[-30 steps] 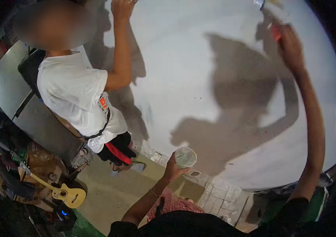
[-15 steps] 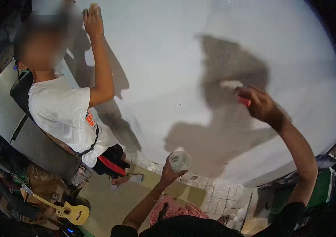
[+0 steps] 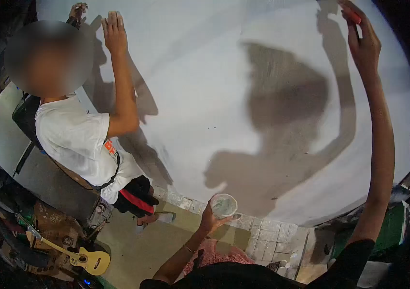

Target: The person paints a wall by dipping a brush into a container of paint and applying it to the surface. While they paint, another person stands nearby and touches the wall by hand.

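Note:
My left hand (image 3: 209, 222) is wrapped round a small clear cup (image 3: 224, 206) with whitish paint inside, held low in front of the wall. High at the upper right, my right hand (image 3: 367, 48) grips a paintbrush (image 3: 352, 16) by its red handle; the bristles are out of sight now. The right arm is stretched up along the white wall (image 3: 190, 82). Shadows of my head and arms fall across the painted surface.
To the left stands another person in a white T-shirt (image 3: 70, 139), a raised hand (image 3: 115, 36) at the wall. A yellow guitar (image 3: 92, 260) lies lower left, near a grey metallic cabinet (image 3: 53, 188). Pale tiles (image 3: 267, 238) edge the wall's foot; a green container (image 3: 392, 231) sits lower right.
My right hand with the paintbrush has risen from mid-wall to the upper right, straightening the arm. The cup in my left hand has shifted slightly right and down.

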A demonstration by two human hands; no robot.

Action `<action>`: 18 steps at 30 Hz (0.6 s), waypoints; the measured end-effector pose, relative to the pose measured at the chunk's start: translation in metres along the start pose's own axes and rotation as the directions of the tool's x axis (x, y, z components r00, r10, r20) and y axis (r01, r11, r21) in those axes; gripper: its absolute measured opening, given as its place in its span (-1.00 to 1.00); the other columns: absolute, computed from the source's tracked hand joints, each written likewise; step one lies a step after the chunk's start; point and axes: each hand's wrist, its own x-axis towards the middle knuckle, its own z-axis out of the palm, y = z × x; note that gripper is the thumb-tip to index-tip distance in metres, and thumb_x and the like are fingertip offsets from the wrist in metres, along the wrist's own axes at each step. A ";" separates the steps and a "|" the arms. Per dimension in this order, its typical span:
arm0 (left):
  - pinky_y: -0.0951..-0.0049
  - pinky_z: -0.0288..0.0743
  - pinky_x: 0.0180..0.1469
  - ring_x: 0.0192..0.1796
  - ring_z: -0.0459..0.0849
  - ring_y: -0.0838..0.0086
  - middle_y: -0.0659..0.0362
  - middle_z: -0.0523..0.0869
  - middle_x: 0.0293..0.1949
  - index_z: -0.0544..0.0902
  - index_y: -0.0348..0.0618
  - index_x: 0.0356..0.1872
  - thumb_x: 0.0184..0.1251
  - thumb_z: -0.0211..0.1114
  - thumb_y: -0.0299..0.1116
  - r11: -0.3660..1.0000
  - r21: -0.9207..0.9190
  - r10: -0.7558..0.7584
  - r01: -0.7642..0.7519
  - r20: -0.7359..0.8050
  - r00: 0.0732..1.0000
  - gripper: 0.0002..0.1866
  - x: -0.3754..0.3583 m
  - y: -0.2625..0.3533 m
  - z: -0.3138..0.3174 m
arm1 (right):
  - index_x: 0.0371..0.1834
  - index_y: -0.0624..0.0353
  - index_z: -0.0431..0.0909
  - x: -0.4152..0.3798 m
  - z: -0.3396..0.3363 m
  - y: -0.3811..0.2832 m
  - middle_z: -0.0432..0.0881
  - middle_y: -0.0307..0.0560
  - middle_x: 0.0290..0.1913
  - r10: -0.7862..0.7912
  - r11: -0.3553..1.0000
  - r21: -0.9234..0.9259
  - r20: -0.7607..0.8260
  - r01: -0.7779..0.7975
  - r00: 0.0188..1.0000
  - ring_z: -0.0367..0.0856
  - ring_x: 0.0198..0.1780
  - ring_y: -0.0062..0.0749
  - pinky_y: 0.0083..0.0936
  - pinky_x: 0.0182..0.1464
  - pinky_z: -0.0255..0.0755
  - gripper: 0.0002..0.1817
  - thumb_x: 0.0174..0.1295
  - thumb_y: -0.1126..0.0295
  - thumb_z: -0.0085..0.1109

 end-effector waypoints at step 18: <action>0.31 0.40 0.23 0.17 0.50 0.33 0.07 0.53 0.09 0.28 -0.19 0.24 -0.23 0.65 -0.34 0.990 0.081 0.118 -0.112 -0.077 0.990 -0.07 0.026 0.036 0.028 | 0.01 0.25 0.29 -0.168 -0.114 -0.204 0.68 0.07 -0.19 0.126 0.392 0.704 0.596 -0.592 0.793 0.72 -0.16 -0.30 -0.48 -0.19 0.58 -0.62 0.18 0.56 0.22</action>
